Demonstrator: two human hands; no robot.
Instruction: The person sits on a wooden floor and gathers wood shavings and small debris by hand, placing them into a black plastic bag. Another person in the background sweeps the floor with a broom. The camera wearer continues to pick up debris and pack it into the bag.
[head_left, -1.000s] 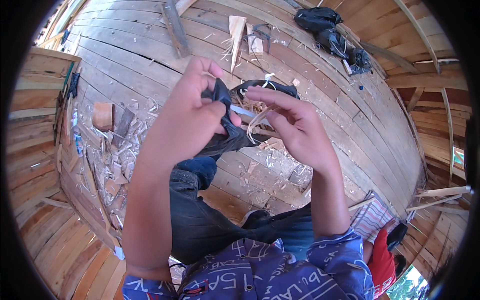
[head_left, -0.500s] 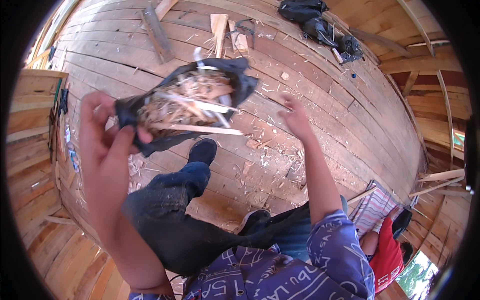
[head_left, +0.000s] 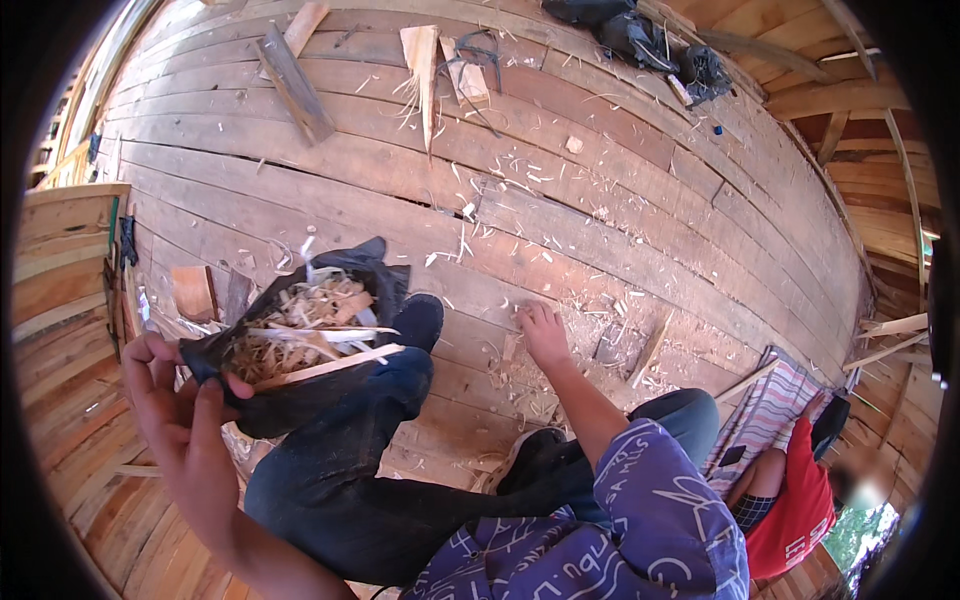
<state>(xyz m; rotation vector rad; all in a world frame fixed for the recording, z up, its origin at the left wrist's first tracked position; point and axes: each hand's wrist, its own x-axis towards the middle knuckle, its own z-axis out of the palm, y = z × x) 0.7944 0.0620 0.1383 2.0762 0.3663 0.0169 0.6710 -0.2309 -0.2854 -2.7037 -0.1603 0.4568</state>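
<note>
At the far left, the person's left hand [head_left: 185, 405] is clamped on the near rim of a black plastic bag [head_left: 290, 412], thumb and fingers pinching the film. The bag sits beside a dark shoe [head_left: 420, 322], its mouth open and untied. Curled wood shavings [head_left: 315, 305] heap up inside, with pale strips lying across the top, so the filling looks well advanced. A wood block [head_left: 193, 293] lies on the floor beyond the bag.

Farther right, the right hand [head_left: 542, 332] is low over the floorboards, fingers apart, with nothing visible in its grasp; whether its fingertips touch the boards cannot be told. Around it and to its right, loose chips [head_left: 590, 300] and a longer stick [head_left: 652, 347] lie outside the bag, so the gathering appears unfinished.
</note>
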